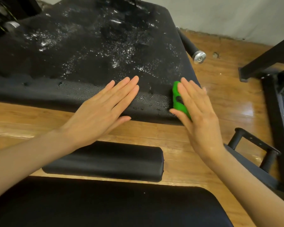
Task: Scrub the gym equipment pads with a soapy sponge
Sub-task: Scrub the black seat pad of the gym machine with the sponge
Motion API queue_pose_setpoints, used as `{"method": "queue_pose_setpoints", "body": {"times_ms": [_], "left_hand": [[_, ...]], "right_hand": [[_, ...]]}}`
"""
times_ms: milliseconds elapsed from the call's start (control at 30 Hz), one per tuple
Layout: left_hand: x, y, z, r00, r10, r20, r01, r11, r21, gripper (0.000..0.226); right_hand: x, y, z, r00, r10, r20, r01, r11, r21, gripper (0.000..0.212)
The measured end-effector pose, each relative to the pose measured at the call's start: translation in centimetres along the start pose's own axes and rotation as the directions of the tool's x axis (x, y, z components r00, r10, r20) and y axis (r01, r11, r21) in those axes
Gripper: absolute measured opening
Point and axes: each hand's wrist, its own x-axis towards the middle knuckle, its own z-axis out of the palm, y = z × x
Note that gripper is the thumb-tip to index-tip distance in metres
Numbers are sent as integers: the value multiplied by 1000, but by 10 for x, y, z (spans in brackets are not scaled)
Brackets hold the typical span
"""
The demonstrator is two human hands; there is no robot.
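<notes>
A large black gym pad [92,51] fills the upper half of the view, wet and speckled with soapy foam. My left hand [103,108] lies flat with straight fingers on the pad's near edge. My right hand [197,112] presses a green sponge [177,99] against the pad's near right corner, fingers straight and thumb beside the sponge. Most of the sponge is hidden under my palm. A smaller dry black pad [108,161] lies below my hands, and a wide black pad [105,207] fills the bottom of the view.
Wooden floor [220,99] shows between the pads and to the right. A black handle with a silver end cap [199,57] sticks out right of the wet pad. Black metal frame parts [272,89] stand at the right, a bracket [256,149] lower down.
</notes>
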Motion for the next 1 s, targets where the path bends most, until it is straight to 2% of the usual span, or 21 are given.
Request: {"method": "queue_pose_setpoints", "body": {"times_ms": [67, 133, 200, 300, 400, 500, 633, 733, 833, 1000], "left_hand": [[1, 0, -1, 1000, 5, -2, -5, 1000, -22, 65], [-1, -3, -2, 1000, 19, 1, -19, 1000, -25, 65], [-8, -11, -4, 1000, 24, 8, -24, 1000, -8, 65], [-20, -24, -5, 1000, 7, 3, -7, 1000, 1, 65], [-22, -27, -2, 1000, 5, -15, -5, 1000, -13, 65], [-23, -29, -1, 999, 29, -25, -30, 1000, -6, 65], [-24, -33, 0, 999, 46, -27, -45, 999, 11, 64], [-24, -31, 2, 998, 45, -37, -45, 999, 16, 64], [-24, -31, 1, 998, 49, -35, -48, 998, 28, 64], [-24, -31, 2, 998, 54, -33, -53, 998, 23, 64]], "right_hand": [[13, -25, 18, 1000, 1, -3, -1, 1000, 0, 57], [25, -44, 32, 994, -100, 33, 101, 995, -19, 58], [23, -33, 26, 974, -210, 83, 214, 976, -34, 58], [-1, -5, 9, 956, -268, 118, 277, 958, -72, 54], [2, -26, 30, 941, -322, 104, 333, 936, -118, 53], [8, -34, 40, 881, -462, 100, 472, 867, -160, 50], [-13, 9, 9, 870, -461, 174, 488, 855, -175, 61], [-5, -14, 26, 853, -482, 201, 518, 830, -206, 72], [3, -32, 39, 775, -592, 223, 632, 737, -239, 61], [-19, 17, 3, 754, -571, 325, 651, 715, -254, 57]]}}
